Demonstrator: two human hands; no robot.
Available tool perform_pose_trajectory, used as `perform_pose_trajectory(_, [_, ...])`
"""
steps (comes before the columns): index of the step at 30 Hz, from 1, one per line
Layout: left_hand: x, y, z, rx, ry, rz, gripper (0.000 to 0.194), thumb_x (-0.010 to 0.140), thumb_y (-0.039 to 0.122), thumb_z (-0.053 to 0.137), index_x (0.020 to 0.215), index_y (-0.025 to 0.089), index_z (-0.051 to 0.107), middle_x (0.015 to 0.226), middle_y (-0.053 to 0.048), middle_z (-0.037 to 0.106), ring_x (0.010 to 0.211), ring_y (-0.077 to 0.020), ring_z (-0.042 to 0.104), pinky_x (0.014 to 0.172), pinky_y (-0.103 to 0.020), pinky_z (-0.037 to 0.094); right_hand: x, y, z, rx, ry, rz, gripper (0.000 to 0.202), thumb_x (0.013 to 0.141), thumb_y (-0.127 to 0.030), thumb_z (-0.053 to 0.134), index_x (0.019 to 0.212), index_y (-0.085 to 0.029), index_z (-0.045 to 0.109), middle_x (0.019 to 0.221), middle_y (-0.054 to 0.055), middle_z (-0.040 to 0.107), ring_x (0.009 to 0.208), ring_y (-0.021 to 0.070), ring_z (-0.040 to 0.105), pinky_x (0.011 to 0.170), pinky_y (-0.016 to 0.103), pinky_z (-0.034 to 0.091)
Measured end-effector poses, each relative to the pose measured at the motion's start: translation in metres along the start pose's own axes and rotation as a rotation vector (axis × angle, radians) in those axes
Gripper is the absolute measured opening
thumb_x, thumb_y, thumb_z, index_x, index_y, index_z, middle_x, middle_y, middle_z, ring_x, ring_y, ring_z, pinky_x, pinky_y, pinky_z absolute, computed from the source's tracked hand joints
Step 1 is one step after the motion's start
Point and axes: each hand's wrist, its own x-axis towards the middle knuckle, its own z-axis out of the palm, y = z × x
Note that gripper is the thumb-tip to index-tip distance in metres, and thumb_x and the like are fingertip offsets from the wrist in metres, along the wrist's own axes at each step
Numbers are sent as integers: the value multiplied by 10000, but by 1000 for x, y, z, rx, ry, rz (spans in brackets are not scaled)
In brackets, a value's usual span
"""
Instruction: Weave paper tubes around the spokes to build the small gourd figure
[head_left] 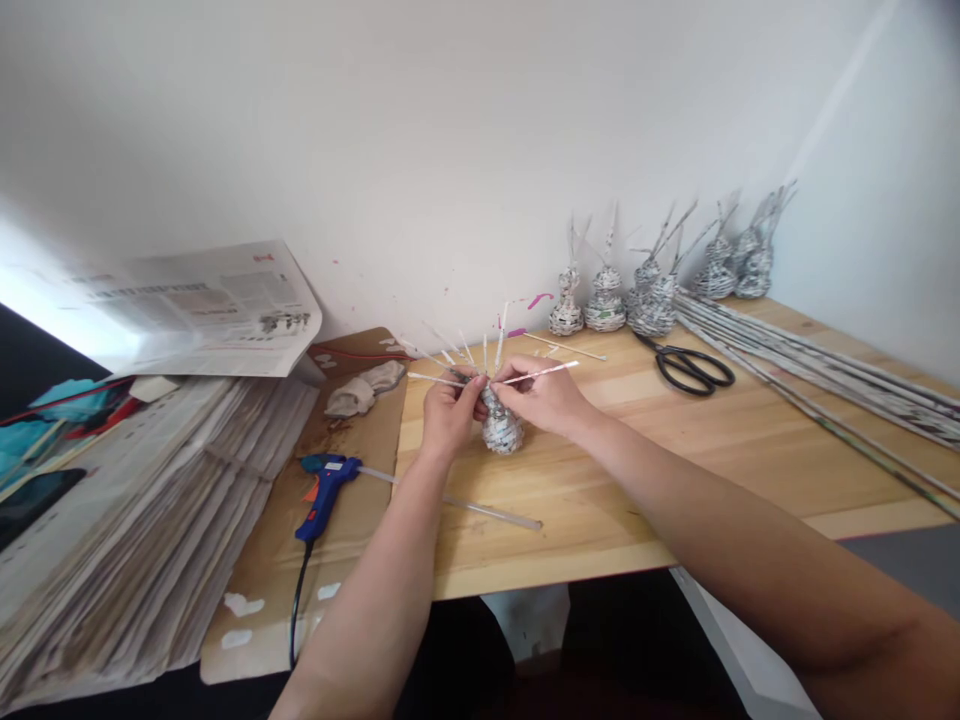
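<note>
A small gourd-shaped weaving of rolled newspaper [502,432] stands on the wooden table in front of me. Several thin paper strips fan upward and outward from its narrow top. My left hand [452,408] grips its neck from the left, thumb against the front. On the other side, my right hand [546,396] pinches at the top, where a paper strip [536,374] runs out to the right over the fingers. Fingers and strips partly hide the upper part of the weaving.
Scissors [694,370], long paper rods [817,370] and several finished-looking woven gourds [605,300] lie or stand to the right. On the left are a blue glue gun [327,495] with a glue stick, gloves [365,388] on cardboard [255,590], and a newspaper stack [165,540].
</note>
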Motion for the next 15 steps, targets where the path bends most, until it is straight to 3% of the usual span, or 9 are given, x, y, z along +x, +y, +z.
perform_pose_trajectory(4, [2,1,-3,-49,-79,-31,353,662,381,803,870,136,656,635,15,635,489,-83,558,483,-204,502,1,4,-1,-29,14,1,103,767,-248,623,692,-180,605,612,-23,606,577,111,528,546,223,388])
perform_pose_trajectory(8, [3,0,-7,-71,-77,-32,286,652,331,812,785,132,656,630,10,636,515,-87,569,520,-213,518,1,1,-3,-49,1,-14,57,782,-227,609,774,-178,637,704,2,669,625,127,591,576,232,436])
perform_pose_trajectory(12, [6,-1,-12,-98,-15,87,237,699,303,781,792,148,627,696,8,652,604,-104,614,600,-233,550,0,-4,-7,-181,42,-167,140,800,-178,597,932,-183,642,888,44,712,809,167,657,741,281,493])
perform_pose_trajectory(15, [8,0,-16,-105,4,184,211,756,307,740,813,163,595,788,-4,667,708,-115,646,673,-247,566,0,-4,-10,-305,118,-269,132,818,-158,583,934,-188,639,910,58,701,887,196,642,821,321,482])
